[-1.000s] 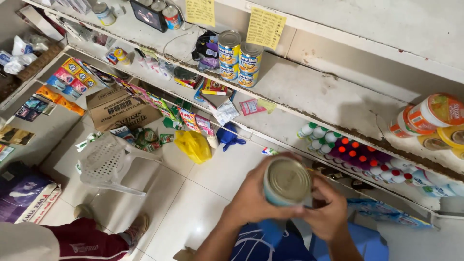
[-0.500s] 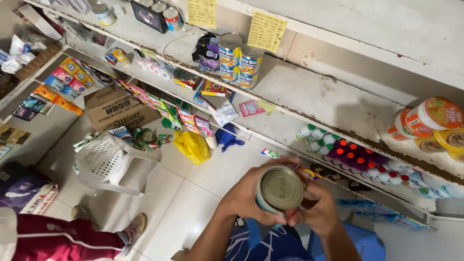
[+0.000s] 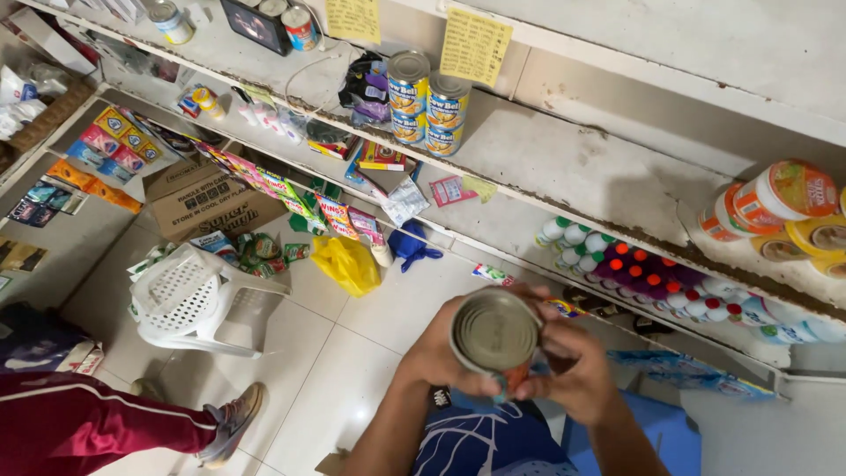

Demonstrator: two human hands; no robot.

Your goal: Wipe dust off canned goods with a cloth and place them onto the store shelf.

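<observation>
Shop shelves (image 3: 564, 167) run across the wall while both hands, left hand (image 3: 441, 348) and right hand (image 3: 573, 370), wrap fingers tight round a tin can (image 3: 495, 333) held at chest height, so I'd guess it's mid-check and shelving needs a steady lift.

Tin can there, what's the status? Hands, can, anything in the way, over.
Left hand and right hand both grip the tin can, end toward the camera. Held above the tiled floor. White plastic chair well aside, nothing in between.
</observation>
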